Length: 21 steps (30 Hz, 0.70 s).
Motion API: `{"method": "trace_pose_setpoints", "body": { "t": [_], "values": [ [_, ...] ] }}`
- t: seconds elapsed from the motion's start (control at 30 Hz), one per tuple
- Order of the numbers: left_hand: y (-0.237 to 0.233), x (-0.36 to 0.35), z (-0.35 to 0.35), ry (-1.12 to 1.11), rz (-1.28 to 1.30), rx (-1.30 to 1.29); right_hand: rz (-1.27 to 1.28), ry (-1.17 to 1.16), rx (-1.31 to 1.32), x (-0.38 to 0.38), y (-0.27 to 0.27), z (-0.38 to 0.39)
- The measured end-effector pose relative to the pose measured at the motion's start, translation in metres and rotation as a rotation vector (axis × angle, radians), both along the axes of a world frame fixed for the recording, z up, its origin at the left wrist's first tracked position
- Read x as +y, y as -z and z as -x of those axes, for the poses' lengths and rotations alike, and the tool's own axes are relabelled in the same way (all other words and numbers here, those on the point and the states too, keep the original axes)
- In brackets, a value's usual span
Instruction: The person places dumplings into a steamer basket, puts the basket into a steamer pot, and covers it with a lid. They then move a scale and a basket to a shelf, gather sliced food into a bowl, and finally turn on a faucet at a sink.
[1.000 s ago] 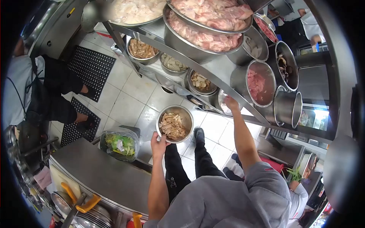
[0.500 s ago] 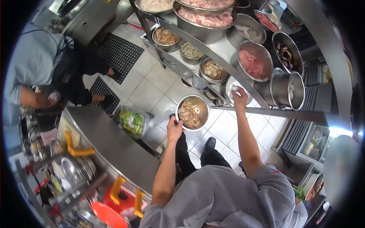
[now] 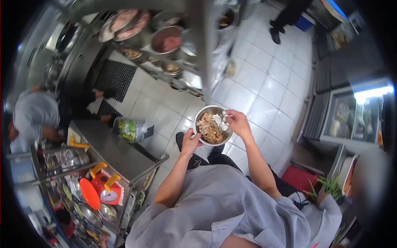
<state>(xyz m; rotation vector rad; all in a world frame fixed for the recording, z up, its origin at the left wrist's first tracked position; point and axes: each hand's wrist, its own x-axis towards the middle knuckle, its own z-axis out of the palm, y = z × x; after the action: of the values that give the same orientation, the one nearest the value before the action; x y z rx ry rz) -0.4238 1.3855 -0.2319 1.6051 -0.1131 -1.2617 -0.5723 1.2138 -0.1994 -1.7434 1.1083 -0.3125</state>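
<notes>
My left hand (image 3: 192, 141) grips the near left rim of a round metal bowl (image 3: 213, 144). Brown sliced food (image 3: 208, 129) fills much of the bowl. Over the bowl's right side, my right hand (image 3: 237, 123) is closed on some white pieces (image 3: 223, 122), with more white pieces lying among the brown slices just beneath. The bowl is held in the air above the tiled floor, in front of my torso.
A metal shelf rack (image 3: 206, 70) with bowls of food stands ahead. To the left are a steel counter (image 3: 108, 138), a bag of greens (image 3: 129, 129) and a co-worker (image 3: 37, 115). Another person's legs (image 3: 285, 20) show at the top right. A glass-door fridge (image 3: 340, 115) stands right.
My right hand has left the white container on the rack and come to the bowl with white pieces. The view has turned away from the rack, and white pieces now lie in the bowl.
</notes>
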Motion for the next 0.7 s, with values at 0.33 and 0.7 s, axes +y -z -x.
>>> {"method": "trace_pose_setpoints", "body": {
  "t": [0.33, 0.7],
  "values": [
    [-0.048, -0.192, 0.098, 0.192, 0.196, 0.072, -0.673, 0.452, -1.029, -0.181, -0.081, 0.103],
    [0.006, -0.419, 0.098, 0.194, 0.140, 0.005, -0.965, 0.310, -1.330, -0.409, -0.042, 0.109]
  ]
}}
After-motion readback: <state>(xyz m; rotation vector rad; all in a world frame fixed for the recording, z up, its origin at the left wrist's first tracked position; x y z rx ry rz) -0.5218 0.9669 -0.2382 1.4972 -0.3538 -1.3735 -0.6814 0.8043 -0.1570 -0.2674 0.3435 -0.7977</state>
